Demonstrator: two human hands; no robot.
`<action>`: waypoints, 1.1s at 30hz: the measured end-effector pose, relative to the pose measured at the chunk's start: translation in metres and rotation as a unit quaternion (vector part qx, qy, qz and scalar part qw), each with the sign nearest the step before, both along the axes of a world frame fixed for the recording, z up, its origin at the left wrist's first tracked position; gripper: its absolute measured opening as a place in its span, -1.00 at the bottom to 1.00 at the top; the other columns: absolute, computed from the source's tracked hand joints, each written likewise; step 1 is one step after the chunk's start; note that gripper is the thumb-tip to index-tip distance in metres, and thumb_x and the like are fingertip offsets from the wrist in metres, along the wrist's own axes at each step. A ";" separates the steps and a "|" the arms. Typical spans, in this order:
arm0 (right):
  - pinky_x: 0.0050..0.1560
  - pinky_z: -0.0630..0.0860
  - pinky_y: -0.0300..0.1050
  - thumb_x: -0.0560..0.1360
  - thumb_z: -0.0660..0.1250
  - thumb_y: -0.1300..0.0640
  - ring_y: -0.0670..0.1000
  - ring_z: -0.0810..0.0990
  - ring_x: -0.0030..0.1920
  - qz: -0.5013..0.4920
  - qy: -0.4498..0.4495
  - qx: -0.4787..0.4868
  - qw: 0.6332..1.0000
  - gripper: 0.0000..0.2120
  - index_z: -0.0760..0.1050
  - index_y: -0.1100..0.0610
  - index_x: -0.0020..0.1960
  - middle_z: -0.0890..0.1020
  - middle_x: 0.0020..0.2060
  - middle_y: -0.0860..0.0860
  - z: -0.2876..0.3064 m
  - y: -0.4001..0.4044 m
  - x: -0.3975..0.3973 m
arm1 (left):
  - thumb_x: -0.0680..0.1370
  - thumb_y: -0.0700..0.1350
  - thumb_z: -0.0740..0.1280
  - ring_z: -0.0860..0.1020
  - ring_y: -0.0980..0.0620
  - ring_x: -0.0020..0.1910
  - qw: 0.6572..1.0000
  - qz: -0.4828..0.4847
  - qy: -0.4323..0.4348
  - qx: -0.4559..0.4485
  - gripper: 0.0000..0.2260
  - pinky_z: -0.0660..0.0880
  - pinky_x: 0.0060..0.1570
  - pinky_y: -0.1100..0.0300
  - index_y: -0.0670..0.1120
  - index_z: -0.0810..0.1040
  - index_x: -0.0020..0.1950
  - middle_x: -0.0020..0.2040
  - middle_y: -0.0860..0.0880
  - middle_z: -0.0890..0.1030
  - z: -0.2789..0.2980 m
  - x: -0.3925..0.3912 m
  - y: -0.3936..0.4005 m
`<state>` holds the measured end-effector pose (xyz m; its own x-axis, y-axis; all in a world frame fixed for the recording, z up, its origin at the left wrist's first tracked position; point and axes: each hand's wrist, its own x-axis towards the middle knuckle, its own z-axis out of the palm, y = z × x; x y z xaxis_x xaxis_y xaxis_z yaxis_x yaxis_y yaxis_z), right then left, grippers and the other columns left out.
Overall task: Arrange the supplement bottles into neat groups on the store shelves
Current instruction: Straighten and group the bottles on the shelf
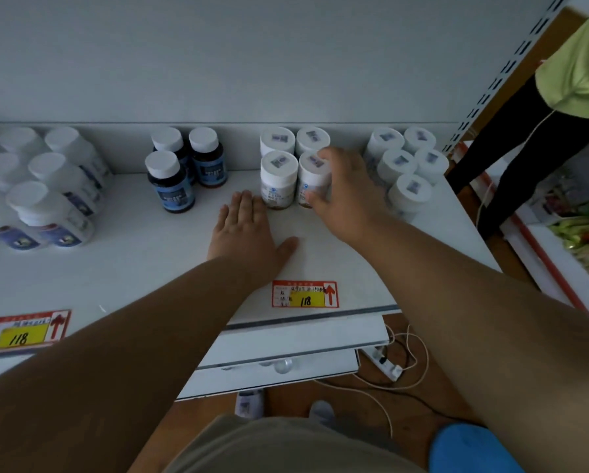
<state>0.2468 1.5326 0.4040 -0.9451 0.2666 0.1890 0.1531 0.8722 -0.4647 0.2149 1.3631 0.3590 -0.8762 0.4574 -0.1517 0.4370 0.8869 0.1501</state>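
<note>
Bare shelf [132,268] between the dark bottles [183,169] and white jars [294,165] leaves passage.

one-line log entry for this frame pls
left hand: flat on shelf | right hand: grips front-right white bottle | group: two-by-two

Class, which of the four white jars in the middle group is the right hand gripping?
The front right jar; the right hand wraps it, the other three stand untouched.

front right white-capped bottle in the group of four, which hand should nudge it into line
Right hand: it already grips that white-capped bottle. The left hand lies flat on the white shelf, touching no bottle.
</note>
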 end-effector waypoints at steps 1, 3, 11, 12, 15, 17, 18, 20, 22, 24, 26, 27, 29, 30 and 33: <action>0.21 0.46 0.10 0.48 0.43 0.07 0.20 0.45 0.25 0.001 0.011 0.010 1.000 -0.47 0.34 0.08 0.39 0.40 0.31 0.15 0.000 -0.003 0.006 | 0.54 0.38 0.01 -0.18 -0.05 0.57 1.000 -0.002 0.005 0.004 -0.15 -0.17 0.53 0.02 -0.18 -0.14 0.58 0.60 -0.14 -0.13 0.004 0.003 -0.002; 0.24 0.46 0.14 0.48 0.42 0.05 0.22 0.40 0.31 0.015 0.031 0.035 0.999 -0.44 0.31 0.11 0.40 0.37 0.32 0.18 0.000 -0.010 0.020 | 0.55 0.36 0.03 -0.17 -0.04 0.57 1.000 -0.001 0.018 0.016 -0.16 -0.17 0.53 0.04 -0.18 -0.15 0.58 0.60 -0.13 -0.13 0.012 0.017 -0.012; 0.23 0.46 0.15 0.46 0.40 0.07 0.27 0.44 0.27 0.121 0.105 -0.009 0.987 -0.56 0.43 0.22 0.28 0.43 0.28 0.22 0.006 -0.061 0.089 | 0.57 0.30 0.09 -0.13 0.00 0.58 0.992 0.081 0.061 0.076 -0.22 -0.17 0.52 0.11 -0.14 -0.08 0.59 0.61 -0.08 -0.07 0.031 0.133 -0.067; 0.23 0.46 0.12 0.47 0.41 0.08 0.25 0.45 0.26 0.132 0.103 -0.019 0.986 -0.56 0.44 0.23 0.28 0.44 0.28 0.21 0.007 -0.071 0.100 | 0.58 0.29 0.09 -0.12 0.01 0.58 0.992 0.084 0.054 0.074 -0.23 -0.17 0.50 0.13 -0.14 -0.08 0.59 0.61 -0.08 -0.06 0.032 0.150 -0.075; 0.24 0.47 0.10 0.48 0.42 0.11 0.19 0.47 0.24 0.168 0.105 -0.050 0.979 -0.59 0.44 0.23 0.26 0.46 0.25 0.19 0.007 -0.103 0.133 | 0.58 0.29 0.09 -0.15 0.05 0.57 0.991 0.106 0.049 0.066 -0.24 -0.24 0.45 0.19 -0.09 -0.13 0.60 0.61 -0.02 -0.10 0.032 0.190 -0.103; 0.27 0.45 0.07 0.50 0.41 0.11 0.15 0.47 0.25 0.192 0.099 -0.059 0.975 -0.61 0.44 0.21 0.27 0.45 0.25 0.16 0.008 -0.127 0.149 | 0.58 0.29 0.07 -0.18 0.08 0.56 0.990 0.116 0.048 0.066 -0.24 -0.29 0.42 0.22 -0.08 -0.15 0.60 0.61 0.00 -0.13 0.030 0.205 -0.128; 0.28 0.44 0.03 0.51 0.40 0.11 0.11 0.45 0.26 0.199 0.091 -0.063 0.974 -0.61 0.43 0.19 0.28 0.44 0.27 0.12 0.010 -0.140 0.156 | 0.58 0.29 0.07 -0.18 0.08 0.56 0.990 0.116 0.047 0.070 -0.24 -0.30 0.41 0.23 -0.08 -0.15 0.60 0.61 0.00 -0.13 0.029 0.211 -0.141; 0.29 0.42 -0.07 0.54 0.37 0.06 0.02 0.42 0.27 0.203 0.064 -0.069 0.975 -0.61 0.40 0.12 0.31 0.39 0.30 0.03 0.011 -0.168 0.168 | 0.58 0.29 0.07 -0.15 0.06 0.57 0.989 0.112 0.050 0.083 -0.25 -0.29 0.41 0.23 -0.08 -0.12 0.60 0.61 -0.01 -0.09 0.025 0.219 -0.171; 0.27 0.41 -0.13 0.56 0.35 0.02 -0.04 0.40 0.27 0.206 0.053 -0.071 0.975 -0.63 0.39 0.08 0.31 0.38 0.29 -0.02 0.008 -0.198 0.178 | 0.58 0.28 0.09 -0.10 0.03 0.57 0.989 0.107 0.054 0.092 -0.27 -0.25 0.42 0.20 -0.06 -0.09 0.60 0.61 -0.02 -0.05 0.020 0.223 -0.204; 0.28 0.42 -0.09 0.55 0.36 0.03 -0.04 0.42 0.27 0.195 0.054 -0.089 0.975 -0.67 0.42 0.08 0.27 0.41 0.25 -0.03 0.002 -0.231 0.186 | 0.58 0.27 0.11 -0.07 0.01 0.57 0.991 0.093 0.041 0.085 -0.28 -0.19 0.45 0.16 -0.05 -0.08 0.60 0.61 -0.03 -0.02 0.017 0.223 -0.240; 0.27 0.45 -0.06 0.54 0.37 0.03 -0.04 0.44 0.25 0.185 0.032 -0.105 0.977 -0.69 0.43 0.07 0.25 0.44 0.22 -0.04 -0.009 -0.265 0.191 | 0.58 0.25 0.15 -0.03 -0.01 0.57 0.993 0.085 0.034 0.081 -0.27 -0.13 0.47 0.13 -0.06 -0.06 0.60 0.60 -0.05 0.02 0.011 0.222 -0.276; 0.26 0.46 -0.06 0.54 0.36 0.03 -0.04 0.45 0.25 0.182 0.021 -0.108 0.977 -0.68 0.43 0.06 0.25 0.44 0.22 -0.05 -0.015 -0.281 0.190 | 0.58 0.24 0.17 0.00 -0.03 0.57 0.993 0.079 0.043 0.080 -0.27 -0.10 0.48 0.11 -0.07 -0.03 0.60 0.60 -0.07 0.05 0.007 0.219 -0.293; 0.28 0.47 -0.04 0.55 0.35 0.02 -0.05 0.45 0.26 0.178 -0.002 -0.112 0.978 -0.66 0.41 0.04 0.29 0.42 0.25 -0.06 -0.028 -0.306 0.188 | 0.56 0.22 0.19 0.04 -0.05 0.57 0.994 0.067 0.051 0.072 -0.27 -0.05 0.49 0.08 -0.09 0.00 0.60 0.59 -0.09 0.10 -0.001 0.212 -0.319; 0.28 0.46 -0.05 0.56 0.35 0.01 -0.07 0.44 0.27 0.173 -0.023 -0.115 0.978 -0.66 0.40 0.02 0.30 0.41 0.26 -0.08 -0.036 -0.317 0.186 | 0.56 0.22 0.19 0.04 -0.05 0.57 0.994 0.071 0.043 0.074 -0.27 -0.03 0.49 0.08 -0.09 0.00 0.60 0.59 -0.09 0.10 -0.007 0.209 -0.328; 0.24 0.44 -0.18 0.57 0.36 0.01 -0.11 0.43 0.25 0.148 -0.065 -0.123 0.979 -0.66 0.40 0.00 0.31 0.41 0.24 -0.11 -0.067 -0.339 0.178 | 0.58 0.22 0.18 0.01 -0.03 0.57 0.991 0.088 0.002 0.101 -0.28 -0.05 0.48 0.10 -0.07 -0.04 0.60 0.60 -0.06 0.06 -0.037 0.195 -0.345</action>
